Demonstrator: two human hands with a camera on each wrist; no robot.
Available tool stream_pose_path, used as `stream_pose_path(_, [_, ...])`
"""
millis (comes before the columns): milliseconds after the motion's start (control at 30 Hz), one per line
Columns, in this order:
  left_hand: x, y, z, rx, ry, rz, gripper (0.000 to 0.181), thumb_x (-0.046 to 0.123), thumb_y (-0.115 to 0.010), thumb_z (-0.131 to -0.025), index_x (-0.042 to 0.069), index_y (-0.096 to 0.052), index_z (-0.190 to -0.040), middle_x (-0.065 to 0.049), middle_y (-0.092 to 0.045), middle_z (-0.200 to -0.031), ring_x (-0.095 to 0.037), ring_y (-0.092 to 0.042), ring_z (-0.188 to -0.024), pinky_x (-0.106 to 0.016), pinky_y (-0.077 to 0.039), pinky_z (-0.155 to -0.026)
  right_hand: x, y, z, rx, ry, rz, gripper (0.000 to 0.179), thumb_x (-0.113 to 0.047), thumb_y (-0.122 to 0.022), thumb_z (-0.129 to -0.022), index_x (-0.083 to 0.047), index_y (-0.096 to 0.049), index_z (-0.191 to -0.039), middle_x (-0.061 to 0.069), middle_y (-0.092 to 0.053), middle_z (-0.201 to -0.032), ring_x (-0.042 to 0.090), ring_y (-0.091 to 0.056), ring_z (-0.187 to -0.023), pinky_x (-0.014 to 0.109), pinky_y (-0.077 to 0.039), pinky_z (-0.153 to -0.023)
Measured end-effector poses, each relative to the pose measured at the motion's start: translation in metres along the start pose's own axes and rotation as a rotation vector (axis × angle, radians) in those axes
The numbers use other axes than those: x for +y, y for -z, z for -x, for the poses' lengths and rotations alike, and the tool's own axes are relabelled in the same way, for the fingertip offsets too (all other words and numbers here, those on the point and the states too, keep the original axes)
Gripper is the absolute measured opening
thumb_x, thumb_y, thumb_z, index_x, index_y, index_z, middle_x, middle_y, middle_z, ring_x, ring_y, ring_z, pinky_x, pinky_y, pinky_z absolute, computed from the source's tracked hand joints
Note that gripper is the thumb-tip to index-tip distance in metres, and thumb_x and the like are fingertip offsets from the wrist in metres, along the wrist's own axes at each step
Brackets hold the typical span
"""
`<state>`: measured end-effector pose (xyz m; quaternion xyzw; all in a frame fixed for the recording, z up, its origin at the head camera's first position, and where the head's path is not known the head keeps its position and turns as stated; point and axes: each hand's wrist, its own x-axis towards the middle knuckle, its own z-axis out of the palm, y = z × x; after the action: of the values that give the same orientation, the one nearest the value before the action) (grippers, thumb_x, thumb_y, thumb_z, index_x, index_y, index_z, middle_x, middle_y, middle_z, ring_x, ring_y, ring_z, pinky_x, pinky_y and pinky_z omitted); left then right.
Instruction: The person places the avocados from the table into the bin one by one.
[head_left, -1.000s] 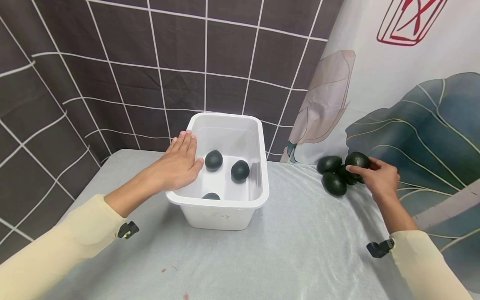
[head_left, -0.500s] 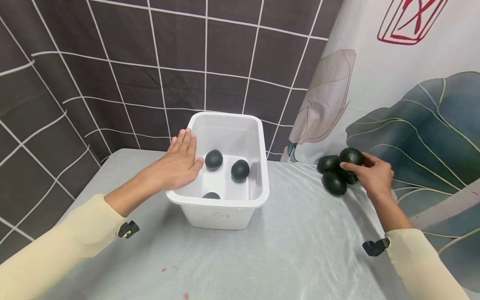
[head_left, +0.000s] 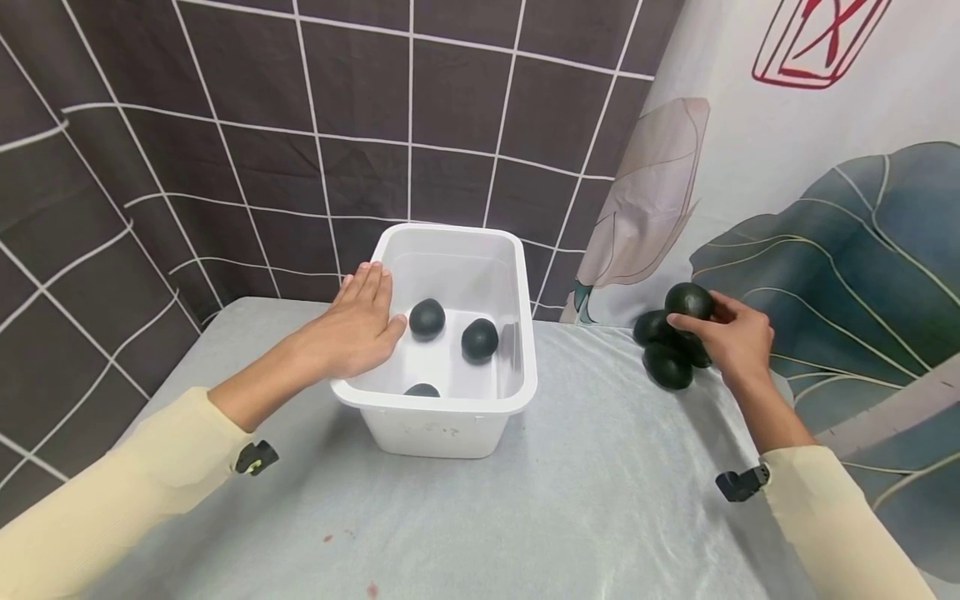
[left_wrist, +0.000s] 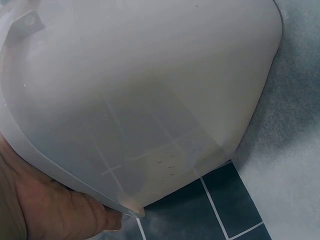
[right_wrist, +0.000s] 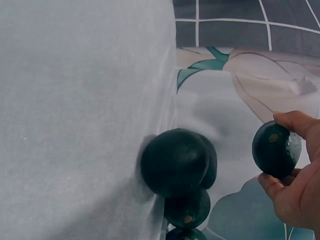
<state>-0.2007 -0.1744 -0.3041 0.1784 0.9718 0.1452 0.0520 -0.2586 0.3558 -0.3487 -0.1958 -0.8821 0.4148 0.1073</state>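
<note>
My right hand [head_left: 738, 337] pinches a dark green avocado [head_left: 689, 301] between thumb and fingers, above the small group of avocados [head_left: 667, 367] at the table's right. In the right wrist view the held avocado [right_wrist: 272, 149] shows its stem scar, apart from the others [right_wrist: 174, 162]. My left hand [head_left: 351, 325] lies flat, fingers straight, over the left rim of a white plastic tub [head_left: 450, 429]. Inside that tub sit three avocados [head_left: 480, 340], one partly hidden by the near rim. From the left wrist, the palm [left_wrist: 60, 210] shows against the tub's rim.
A pale grey cloth covers the table [head_left: 585, 500], which has a few reddish spots near the front. Dark tile-patterned fabric [head_left: 360, 92] hangs behind and at the left. To the right hangs a white curtain [head_left: 750, 175] printed with large leaves.
My right hand has moved left and slightly up with the avocado, passing over the rest of the group. The left hand and the tub stay where they were.
</note>
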Motion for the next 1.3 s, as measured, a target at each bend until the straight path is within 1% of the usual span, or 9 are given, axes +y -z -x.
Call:
stream_pose_path(200, [-0.001, 0.000, 0.000, -0.002, 0.000, -0.001, 0.081, 0.037, -0.029, -0.119, -0.018, -0.005, -0.173, -0.038, 0.006, -0.184, -0.054, 0.011, -0.175, -0.067, 0.003, -0.143, -0.010, -0.001, -0.002, -0.008, 0.036, 0.028, 0.100, -0.055, -0.087, -0.096, -0.018, -0.041, -0.177, 0.016, -0.055, -0.173, 0.040, -0.050, -0.162, 0.064, -0.041, -0.133])
stream_pose_path(333, [-0.001, 0.000, 0.000, -0.001, 0.004, -0.002, 0.081, 0.037, -0.029, -0.119, -0.018, -0.005, -0.173, -0.037, 0.007, -0.185, -0.053, 0.012, -0.175, -0.066, 0.003, -0.143, -0.017, -0.002, -0.002, -0.008, 0.048, 0.030, 0.099, -0.053, -0.087, -0.097, -0.018, -0.040, -0.177, 0.016, -0.055, -0.173, 0.039, -0.052, -0.161, 0.063, -0.039, -0.135])
stream_pose_path(467, [-0.002, 0.001, 0.000, -0.003, 0.011, -0.004, 0.080, 0.037, -0.029, -0.119, -0.016, -0.004, -0.173, -0.036, 0.008, -0.185, -0.051, 0.012, -0.176, -0.065, 0.004, -0.144, -0.023, -0.005, -0.002, -0.017, 0.051, 0.027, 0.098, -0.050, -0.087, -0.097, -0.020, -0.039, -0.177, 0.013, -0.055, -0.174, 0.037, -0.054, -0.160, 0.060, -0.041, -0.135])
stream_pose_path(567, [-0.002, 0.001, 0.000, -0.003, 0.012, 0.001, 0.080, 0.036, -0.030, -0.119, -0.016, -0.004, -0.173, -0.036, 0.008, -0.185, -0.051, 0.012, -0.176, -0.064, 0.004, -0.144, -0.028, -0.006, -0.002, -0.029, 0.063, 0.024, 0.097, -0.049, -0.088, -0.097, -0.019, -0.040, -0.177, 0.014, -0.055, -0.173, 0.037, -0.055, -0.160, 0.059, -0.042, -0.134])
stream_pose_path(700, [-0.002, 0.001, 0.001, 0.000, 0.012, 0.004, 0.080, 0.036, -0.031, -0.119, -0.016, -0.004, -0.173, -0.036, 0.007, -0.185, -0.051, 0.012, -0.176, -0.064, 0.004, -0.144, -0.034, -0.008, -0.001, -0.052, 0.097, 0.028, 0.099, -0.051, -0.088, -0.096, -0.016, -0.041, -0.176, 0.018, -0.056, -0.172, 0.039, -0.055, -0.159, 0.061, -0.042, -0.134])
stream_pose_path(833, [-0.001, 0.001, 0.001, 0.002, 0.012, -0.004, 0.080, 0.037, -0.030, -0.119, -0.016, -0.004, -0.174, -0.036, 0.007, -0.185, -0.051, 0.011, -0.176, -0.064, 0.003, -0.144, -0.039, -0.009, -0.001, -0.068, 0.152, 0.051, 0.101, -0.057, -0.088, -0.094, -0.017, -0.042, -0.176, 0.019, -0.059, -0.169, 0.039, -0.058, -0.157, 0.062, -0.045, -0.131])
stream_pose_path(933, [0.000, 0.001, 0.001, 0.004, 0.012, -0.009, 0.081, 0.037, -0.029, -0.119, -0.016, -0.005, -0.174, -0.036, 0.006, -0.185, -0.052, 0.011, -0.176, -0.065, 0.003, -0.144, -0.042, -0.011, -0.001, -0.074, 0.190, 0.057, 0.100, -0.057, -0.088, -0.094, -0.018, -0.044, -0.175, 0.018, -0.061, -0.168, 0.040, -0.059, -0.155, 0.062, -0.045, -0.130])
stream_pose_path(1100, [0.001, 0.002, 0.002, 0.002, 0.010, -0.011, 0.081, 0.039, -0.029, -0.119, -0.016, -0.005, -0.174, -0.036, 0.006, -0.185, -0.052, 0.010, -0.176, -0.065, 0.002, -0.144, -0.049, -0.015, -0.002, -0.094, 0.223, 0.057, 0.096, -0.051, -0.089, -0.095, -0.016, -0.048, -0.173, 0.020, -0.063, -0.165, 0.041, -0.061, -0.154, 0.063, -0.047, -0.129])
stream_pose_path(1300, [0.000, 0.002, 0.001, 0.000, 0.011, -0.006, 0.081, 0.039, -0.029, -0.119, -0.016, -0.005, -0.174, -0.036, 0.006, -0.185, -0.052, 0.010, -0.176, -0.066, 0.002, -0.144, -0.056, -0.022, -0.001, -0.140, 0.266, 0.068, 0.095, -0.042, -0.091, -0.095, -0.009, -0.047, -0.173, 0.024, -0.060, -0.167, 0.044, -0.059, -0.155, 0.066, -0.049, -0.126])
